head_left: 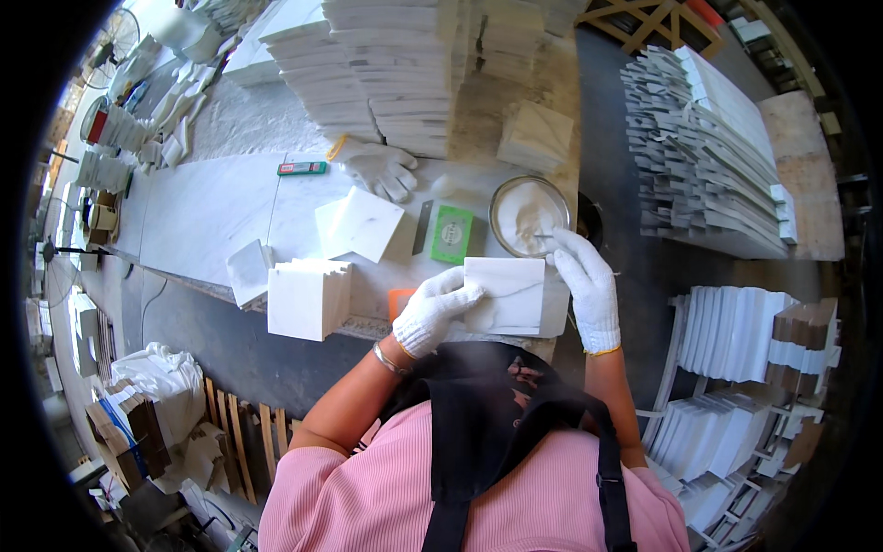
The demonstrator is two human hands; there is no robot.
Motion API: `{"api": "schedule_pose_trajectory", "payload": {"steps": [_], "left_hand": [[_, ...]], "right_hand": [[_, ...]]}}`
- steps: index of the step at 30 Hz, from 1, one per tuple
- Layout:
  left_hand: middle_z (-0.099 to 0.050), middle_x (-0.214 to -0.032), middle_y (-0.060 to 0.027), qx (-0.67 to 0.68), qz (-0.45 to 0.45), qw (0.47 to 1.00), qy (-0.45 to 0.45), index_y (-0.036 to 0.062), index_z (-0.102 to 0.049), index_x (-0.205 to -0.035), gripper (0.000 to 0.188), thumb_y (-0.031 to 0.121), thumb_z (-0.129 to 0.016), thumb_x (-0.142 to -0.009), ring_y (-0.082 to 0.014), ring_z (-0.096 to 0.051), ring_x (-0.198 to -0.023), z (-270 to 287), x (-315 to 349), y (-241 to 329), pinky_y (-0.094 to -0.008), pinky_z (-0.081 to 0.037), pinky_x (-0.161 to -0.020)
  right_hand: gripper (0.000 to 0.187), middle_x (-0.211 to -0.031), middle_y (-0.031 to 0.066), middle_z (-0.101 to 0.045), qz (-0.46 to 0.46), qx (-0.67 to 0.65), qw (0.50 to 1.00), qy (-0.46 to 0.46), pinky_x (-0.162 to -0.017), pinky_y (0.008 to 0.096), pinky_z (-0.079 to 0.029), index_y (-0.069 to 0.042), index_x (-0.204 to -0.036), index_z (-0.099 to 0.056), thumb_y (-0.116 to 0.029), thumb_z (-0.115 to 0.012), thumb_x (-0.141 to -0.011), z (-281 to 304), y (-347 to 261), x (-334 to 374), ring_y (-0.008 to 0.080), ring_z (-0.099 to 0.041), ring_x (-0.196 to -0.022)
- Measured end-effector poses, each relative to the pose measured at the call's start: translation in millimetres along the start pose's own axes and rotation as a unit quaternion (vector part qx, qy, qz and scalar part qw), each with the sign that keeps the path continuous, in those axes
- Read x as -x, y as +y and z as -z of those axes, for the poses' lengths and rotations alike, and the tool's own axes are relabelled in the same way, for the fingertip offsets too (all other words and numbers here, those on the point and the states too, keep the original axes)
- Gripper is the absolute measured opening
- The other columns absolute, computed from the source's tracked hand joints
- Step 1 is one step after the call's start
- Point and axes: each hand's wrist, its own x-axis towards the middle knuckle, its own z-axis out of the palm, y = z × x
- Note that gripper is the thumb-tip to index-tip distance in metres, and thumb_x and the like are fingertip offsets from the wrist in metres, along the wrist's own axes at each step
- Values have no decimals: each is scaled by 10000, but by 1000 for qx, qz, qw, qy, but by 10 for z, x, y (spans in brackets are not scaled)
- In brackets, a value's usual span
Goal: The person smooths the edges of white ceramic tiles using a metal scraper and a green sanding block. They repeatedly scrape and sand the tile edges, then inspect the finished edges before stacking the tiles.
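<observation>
A white marble tile with grey veins is in front of me. My left hand, in a white knit glove, grips its left edge with the thumb over the face. Just right of the tile, my gloved right hand reaches to a round metal bowl of white powder. Its fingers pinch a thin grey tool whose end lies over the powder; most of it is hidden by the hand. Beside the bowl lie a green rectangular block and a flat grey scraper-like piece.
Left of my left hand stands a stack of tiles, with loose tiles behind it. An empty white glove and a small green box lie farther back. Tall tile stacks rise behind; more slabs stand at right.
</observation>
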Motion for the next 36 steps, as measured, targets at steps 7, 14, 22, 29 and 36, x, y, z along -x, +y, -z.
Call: {"api": "schedule_pose_trajectory", "payload": {"steps": [7,14,22,29,36], "left_hand": [[-659,-1189,-93,59,-11,998,-20,-50,-537,-1345,509,225,-674,-939,-159,-638,-1004,41,-46,-35,-302,-513,-897],[-656,-1152,-50,54,-2,998,-27,-16,-557,-1331,446,221,-652,-964,-127,-620,-1006,51,-37,-32,-281,-499,-901],[-660,-1181,-72,35,1,999,-21,-37,-543,-1344,500,224,-684,-942,-136,-624,-1016,54,-30,-25,-284,-502,-902],[-653,-1223,-62,-42,-16,999,-17,-31,-537,-1364,526,238,-707,-946,-118,-599,-1088,-15,28,37,-278,-483,-959],[-671,-1203,-63,-63,-10,998,1,-23,-569,-1349,507,231,-689,-926,-127,-593,-1081,-38,43,42,-275,-463,-960]], "right_hand": [[330,-1192,94,-683,-47,-78,995,-48,-934,270,-479,8,-1266,-653,-175,-566,-1005,-10,52,63,133,-618,-1082],[348,-1202,88,-675,-62,-94,988,-107,-1005,273,-438,39,-1267,-643,-151,-585,-980,-69,46,103,142,-594,-1139],[374,-1213,106,-670,-52,-83,990,-103,-1017,288,-432,66,-1283,-614,-145,-593,-975,-74,-49,45,161,-602,-1128],[304,-1151,87,-704,-27,22,996,-87,-963,274,-464,31,-1209,-673,-141,-618,-964,-217,-80,5,145,-629,-1069],[307,-1150,105,-712,-55,-48,992,-101,-955,268,-469,49,-1211,-668,-92,-585,-950,-149,-24,32,149,-643,-1051]]}}
